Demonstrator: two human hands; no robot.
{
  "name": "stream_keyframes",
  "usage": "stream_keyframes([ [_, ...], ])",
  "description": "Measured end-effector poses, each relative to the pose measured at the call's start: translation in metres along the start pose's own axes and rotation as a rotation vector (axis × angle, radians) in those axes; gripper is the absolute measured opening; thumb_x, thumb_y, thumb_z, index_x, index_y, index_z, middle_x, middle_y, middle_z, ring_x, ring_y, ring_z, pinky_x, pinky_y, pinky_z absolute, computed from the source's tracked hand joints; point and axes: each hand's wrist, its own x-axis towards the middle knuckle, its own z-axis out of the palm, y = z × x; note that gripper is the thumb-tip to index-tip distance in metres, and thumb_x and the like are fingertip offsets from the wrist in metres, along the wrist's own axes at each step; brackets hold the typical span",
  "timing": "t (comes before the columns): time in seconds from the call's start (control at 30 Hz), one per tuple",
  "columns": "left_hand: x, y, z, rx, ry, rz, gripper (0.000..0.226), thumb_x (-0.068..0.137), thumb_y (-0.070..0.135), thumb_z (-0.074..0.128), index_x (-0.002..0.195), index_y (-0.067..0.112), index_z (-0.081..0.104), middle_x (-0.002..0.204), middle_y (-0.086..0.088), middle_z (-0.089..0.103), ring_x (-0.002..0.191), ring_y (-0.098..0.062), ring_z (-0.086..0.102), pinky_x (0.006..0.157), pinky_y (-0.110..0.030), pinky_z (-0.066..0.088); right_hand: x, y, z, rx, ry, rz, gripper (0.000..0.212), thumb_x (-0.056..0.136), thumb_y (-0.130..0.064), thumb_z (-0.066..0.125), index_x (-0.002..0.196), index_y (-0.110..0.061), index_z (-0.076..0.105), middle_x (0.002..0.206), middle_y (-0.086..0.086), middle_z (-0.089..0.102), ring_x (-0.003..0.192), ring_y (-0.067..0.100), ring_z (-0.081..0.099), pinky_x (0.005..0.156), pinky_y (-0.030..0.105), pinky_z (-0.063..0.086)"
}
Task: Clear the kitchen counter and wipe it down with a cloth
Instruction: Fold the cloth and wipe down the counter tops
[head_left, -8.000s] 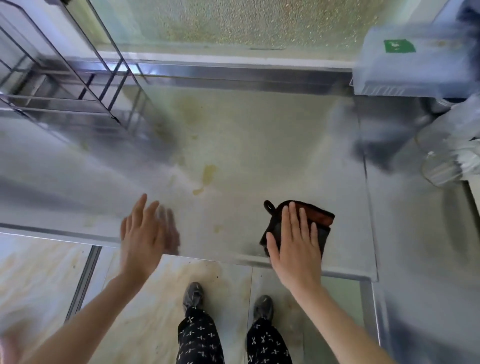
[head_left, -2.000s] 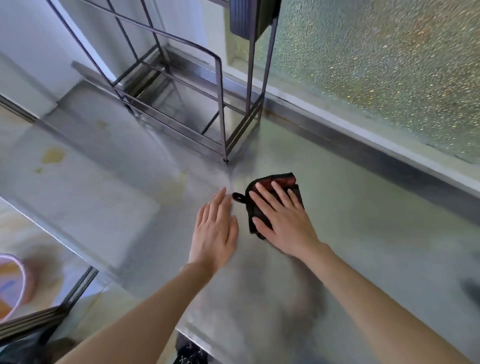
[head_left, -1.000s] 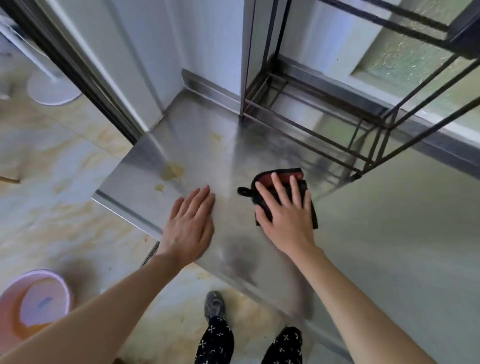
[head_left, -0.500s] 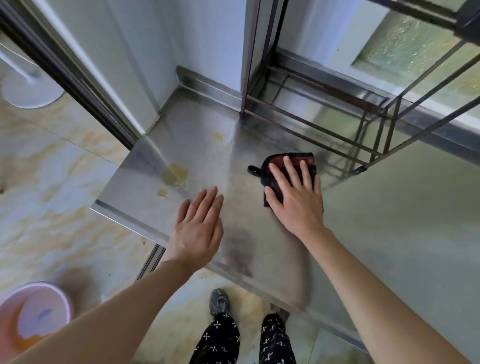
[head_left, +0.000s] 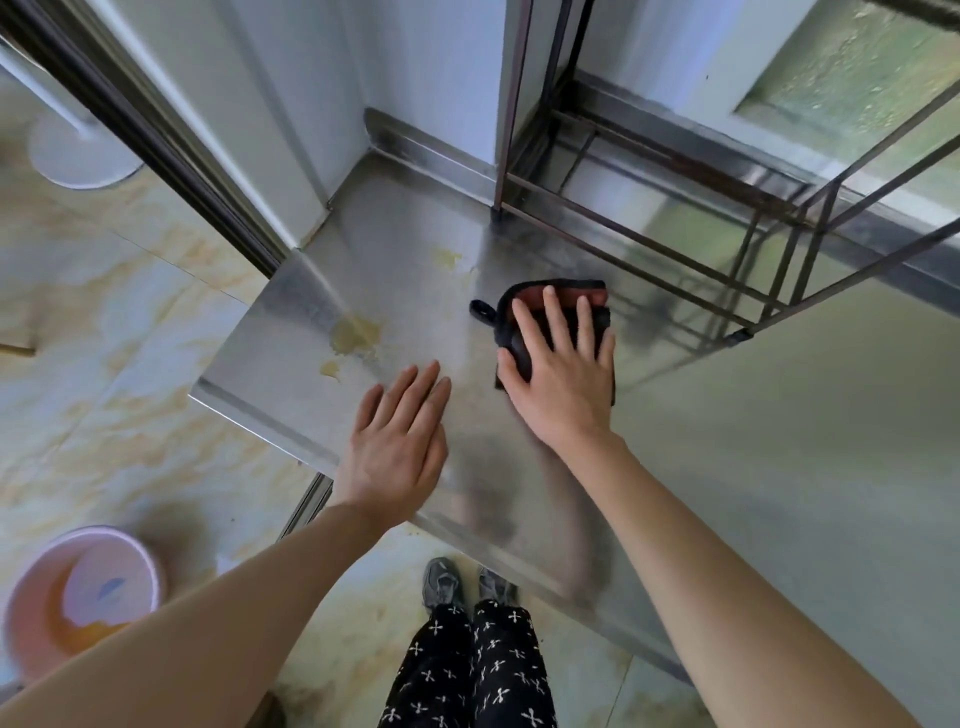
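Now the right hand (head_left: 561, 374) lies flat on the folded dark cloth (head_left: 597, 317), fingers straight and a little spread, pressing it onto the steel counter (head_left: 779, 467) just in front of the wire rack (head_left: 511, 104); the left hand (head_left: 397, 447) rests open on the counter beside it, fingers nearly together, holding nothing. To do this step well, I think the cloth should be pushed to the left with even pressure over the yellow stain (head_left: 356, 332), which is near but not yet touched; the smaller spots close to the wall corner need a pass also, and the palm should keep the cloth folded so it does not slip out. Compared with eight seconds ago, the cloth has travelled from the front edge, further right, to this left end; half a second ago both hands lay almost the same.
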Motion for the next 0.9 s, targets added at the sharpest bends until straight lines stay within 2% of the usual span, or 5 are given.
stream_keyframes([
  [0.23,0.001,0.003,-0.003,0.01,-0.011,-0.015,0.048,0.093,0.029,0.031,0.136,0.013,0.045,0.144,-0.006,0.042,0.134,-0.026,0.037,0.109,-0.042,0.022,-0.059,0.045,-0.002,0.031,0.068,0.444,0.058,0.09,-0.049,0.028,0.143,-0.026,0.034,0.153,0.009,0.026,0.14,0.04,0.019,0.11,0.06,0.014],
  [0.47,0.001,0.004,-0.003,0.043,-0.04,-0.03,0.049,0.093,0.031,0.027,0.138,0.015,0.041,0.147,-0.004,0.039,0.136,-0.023,0.032,0.11,-0.042,0.021,-0.114,-0.003,0.006,-0.012,-0.056,-0.12,0.056,0.088,-0.049,0.04,0.142,-0.035,0.033,0.154,0.001,0.027,0.14,0.032,0.023,0.11,0.058,0.023],
  [0.63,0.0,0.003,-0.002,0.029,-0.047,-0.029,0.051,0.093,0.031,0.025,0.139,0.014,0.04,0.148,-0.005,0.036,0.138,-0.024,0.028,0.111,-0.042,0.019,-0.138,0.044,0.002,-0.037,-0.015,0.174,0.054,0.089,-0.048,0.037,0.14,-0.031,0.039,0.152,0.004,0.031,0.138,0.036,0.027,0.108,0.058,0.023],
  [0.77,0.0,0.003,-0.002,0.036,-0.061,-0.03,0.052,0.092,0.03,0.025,0.139,0.014,0.04,0.149,-0.004,0.035,0.139,-0.023,0.027,0.111,-0.04,0.016,-0.153,0.019,0.004,0.015,0.024,0.462,0.056,0.09,-0.046,0.035,0.14,-0.023,0.04,0.151,0.01,0.03,0.138,0.039,0.025,0.107,0.061,0.022],
  [0.9,0.0,0.004,-0.003,0.04,-0.067,-0.034,0.051,0.092,0.03,0.026,0.139,0.014,0.04,0.149,-0.005,0.034,0.138,-0.023,0.026,0.111,-0.04,0.015,-0.169,-0.016,0.009,0.026,-0.017,0.172,0.056,0.089,-0.049,0.039,0.141,-0.029,0.038,0.152,0.006,0.029,0.14,0.035,0.023,0.11,0.057,0.017],
])
